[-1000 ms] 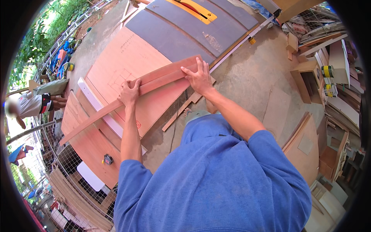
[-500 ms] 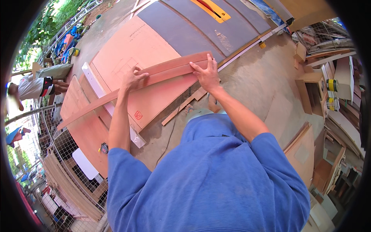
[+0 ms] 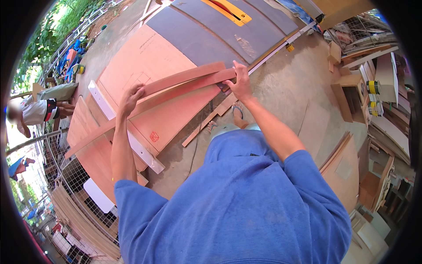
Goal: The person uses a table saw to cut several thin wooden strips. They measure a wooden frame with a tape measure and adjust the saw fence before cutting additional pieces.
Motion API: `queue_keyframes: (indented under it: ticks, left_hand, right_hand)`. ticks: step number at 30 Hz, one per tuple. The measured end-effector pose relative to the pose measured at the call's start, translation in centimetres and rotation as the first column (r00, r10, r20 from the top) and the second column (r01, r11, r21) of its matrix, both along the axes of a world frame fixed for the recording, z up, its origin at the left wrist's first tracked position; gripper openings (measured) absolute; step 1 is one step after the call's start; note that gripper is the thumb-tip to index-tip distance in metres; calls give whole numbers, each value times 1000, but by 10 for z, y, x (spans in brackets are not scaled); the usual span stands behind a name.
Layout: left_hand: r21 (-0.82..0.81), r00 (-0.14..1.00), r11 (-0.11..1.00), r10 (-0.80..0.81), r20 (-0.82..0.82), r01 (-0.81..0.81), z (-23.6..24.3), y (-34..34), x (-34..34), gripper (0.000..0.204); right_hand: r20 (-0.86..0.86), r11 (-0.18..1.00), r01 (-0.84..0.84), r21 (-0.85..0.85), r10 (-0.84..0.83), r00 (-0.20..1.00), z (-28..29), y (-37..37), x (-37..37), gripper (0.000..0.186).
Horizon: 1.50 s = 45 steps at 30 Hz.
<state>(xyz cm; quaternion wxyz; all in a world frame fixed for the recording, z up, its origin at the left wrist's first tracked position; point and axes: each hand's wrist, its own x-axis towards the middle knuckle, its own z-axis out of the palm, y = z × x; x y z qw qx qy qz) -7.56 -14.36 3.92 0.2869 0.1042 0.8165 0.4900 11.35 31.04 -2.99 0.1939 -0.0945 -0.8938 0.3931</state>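
Note:
My left hand (image 3: 131, 99) is closed on the left end of a short reddish wooden strip (image 3: 184, 75). My right hand (image 3: 239, 83) grips the right end of a longer strip (image 3: 171, 100), which runs diagonally down to the left, beneath my left hand. The two strips are slightly apart along their middles. Under them lie a pinkish plywood panel (image 3: 140, 53) and a white rail (image 3: 102, 101). Beyond is the grey saw table (image 3: 189, 35) with a yellow insert (image 3: 237, 15).
A wooden board (image 3: 83, 132) lies at left beside a wire-mesh frame (image 3: 77, 171). Another person (image 3: 35, 112) is at far left. Right are a wooden box (image 3: 349, 101), stacked offcuts (image 3: 382, 132) and leaning sheets (image 3: 338, 171). A cord (image 3: 193, 158) crosses the concrete floor below.
My left hand has moved left with the short strip, and a gap has opened between the two strips. My right hand stays at the long strip's end.

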Motion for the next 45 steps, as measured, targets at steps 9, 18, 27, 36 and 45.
queue_keyframes:
  ticks: [9,18,27,36,45]
  left_hand:
    - [150,993,984,89,77,-100,-33,-5,5,38]
    - [184,992,981,42,123,-64,-34,-3,5,35]
    - [-168,884,986,-94,-458,18,-48,29,44,41]
    - [-478,856,875,-304,-418,77,-3,54,69,59]
    - [-603,867,792,-363,-342,94,10,68,70,55]
  right_hand:
    - [97,993,-81,-86,89,991,4,29,-13,103]
    - [83,994,-105,-16,106,991,-6,39,-12,93]
    - [90,960,-277,32,274,958,1,50,-13,63]
    - [163,942,-335,23,327,931,-3,67,-29,53]
    - [107,958,-277,-72,283,953,-5,63,-24,52]
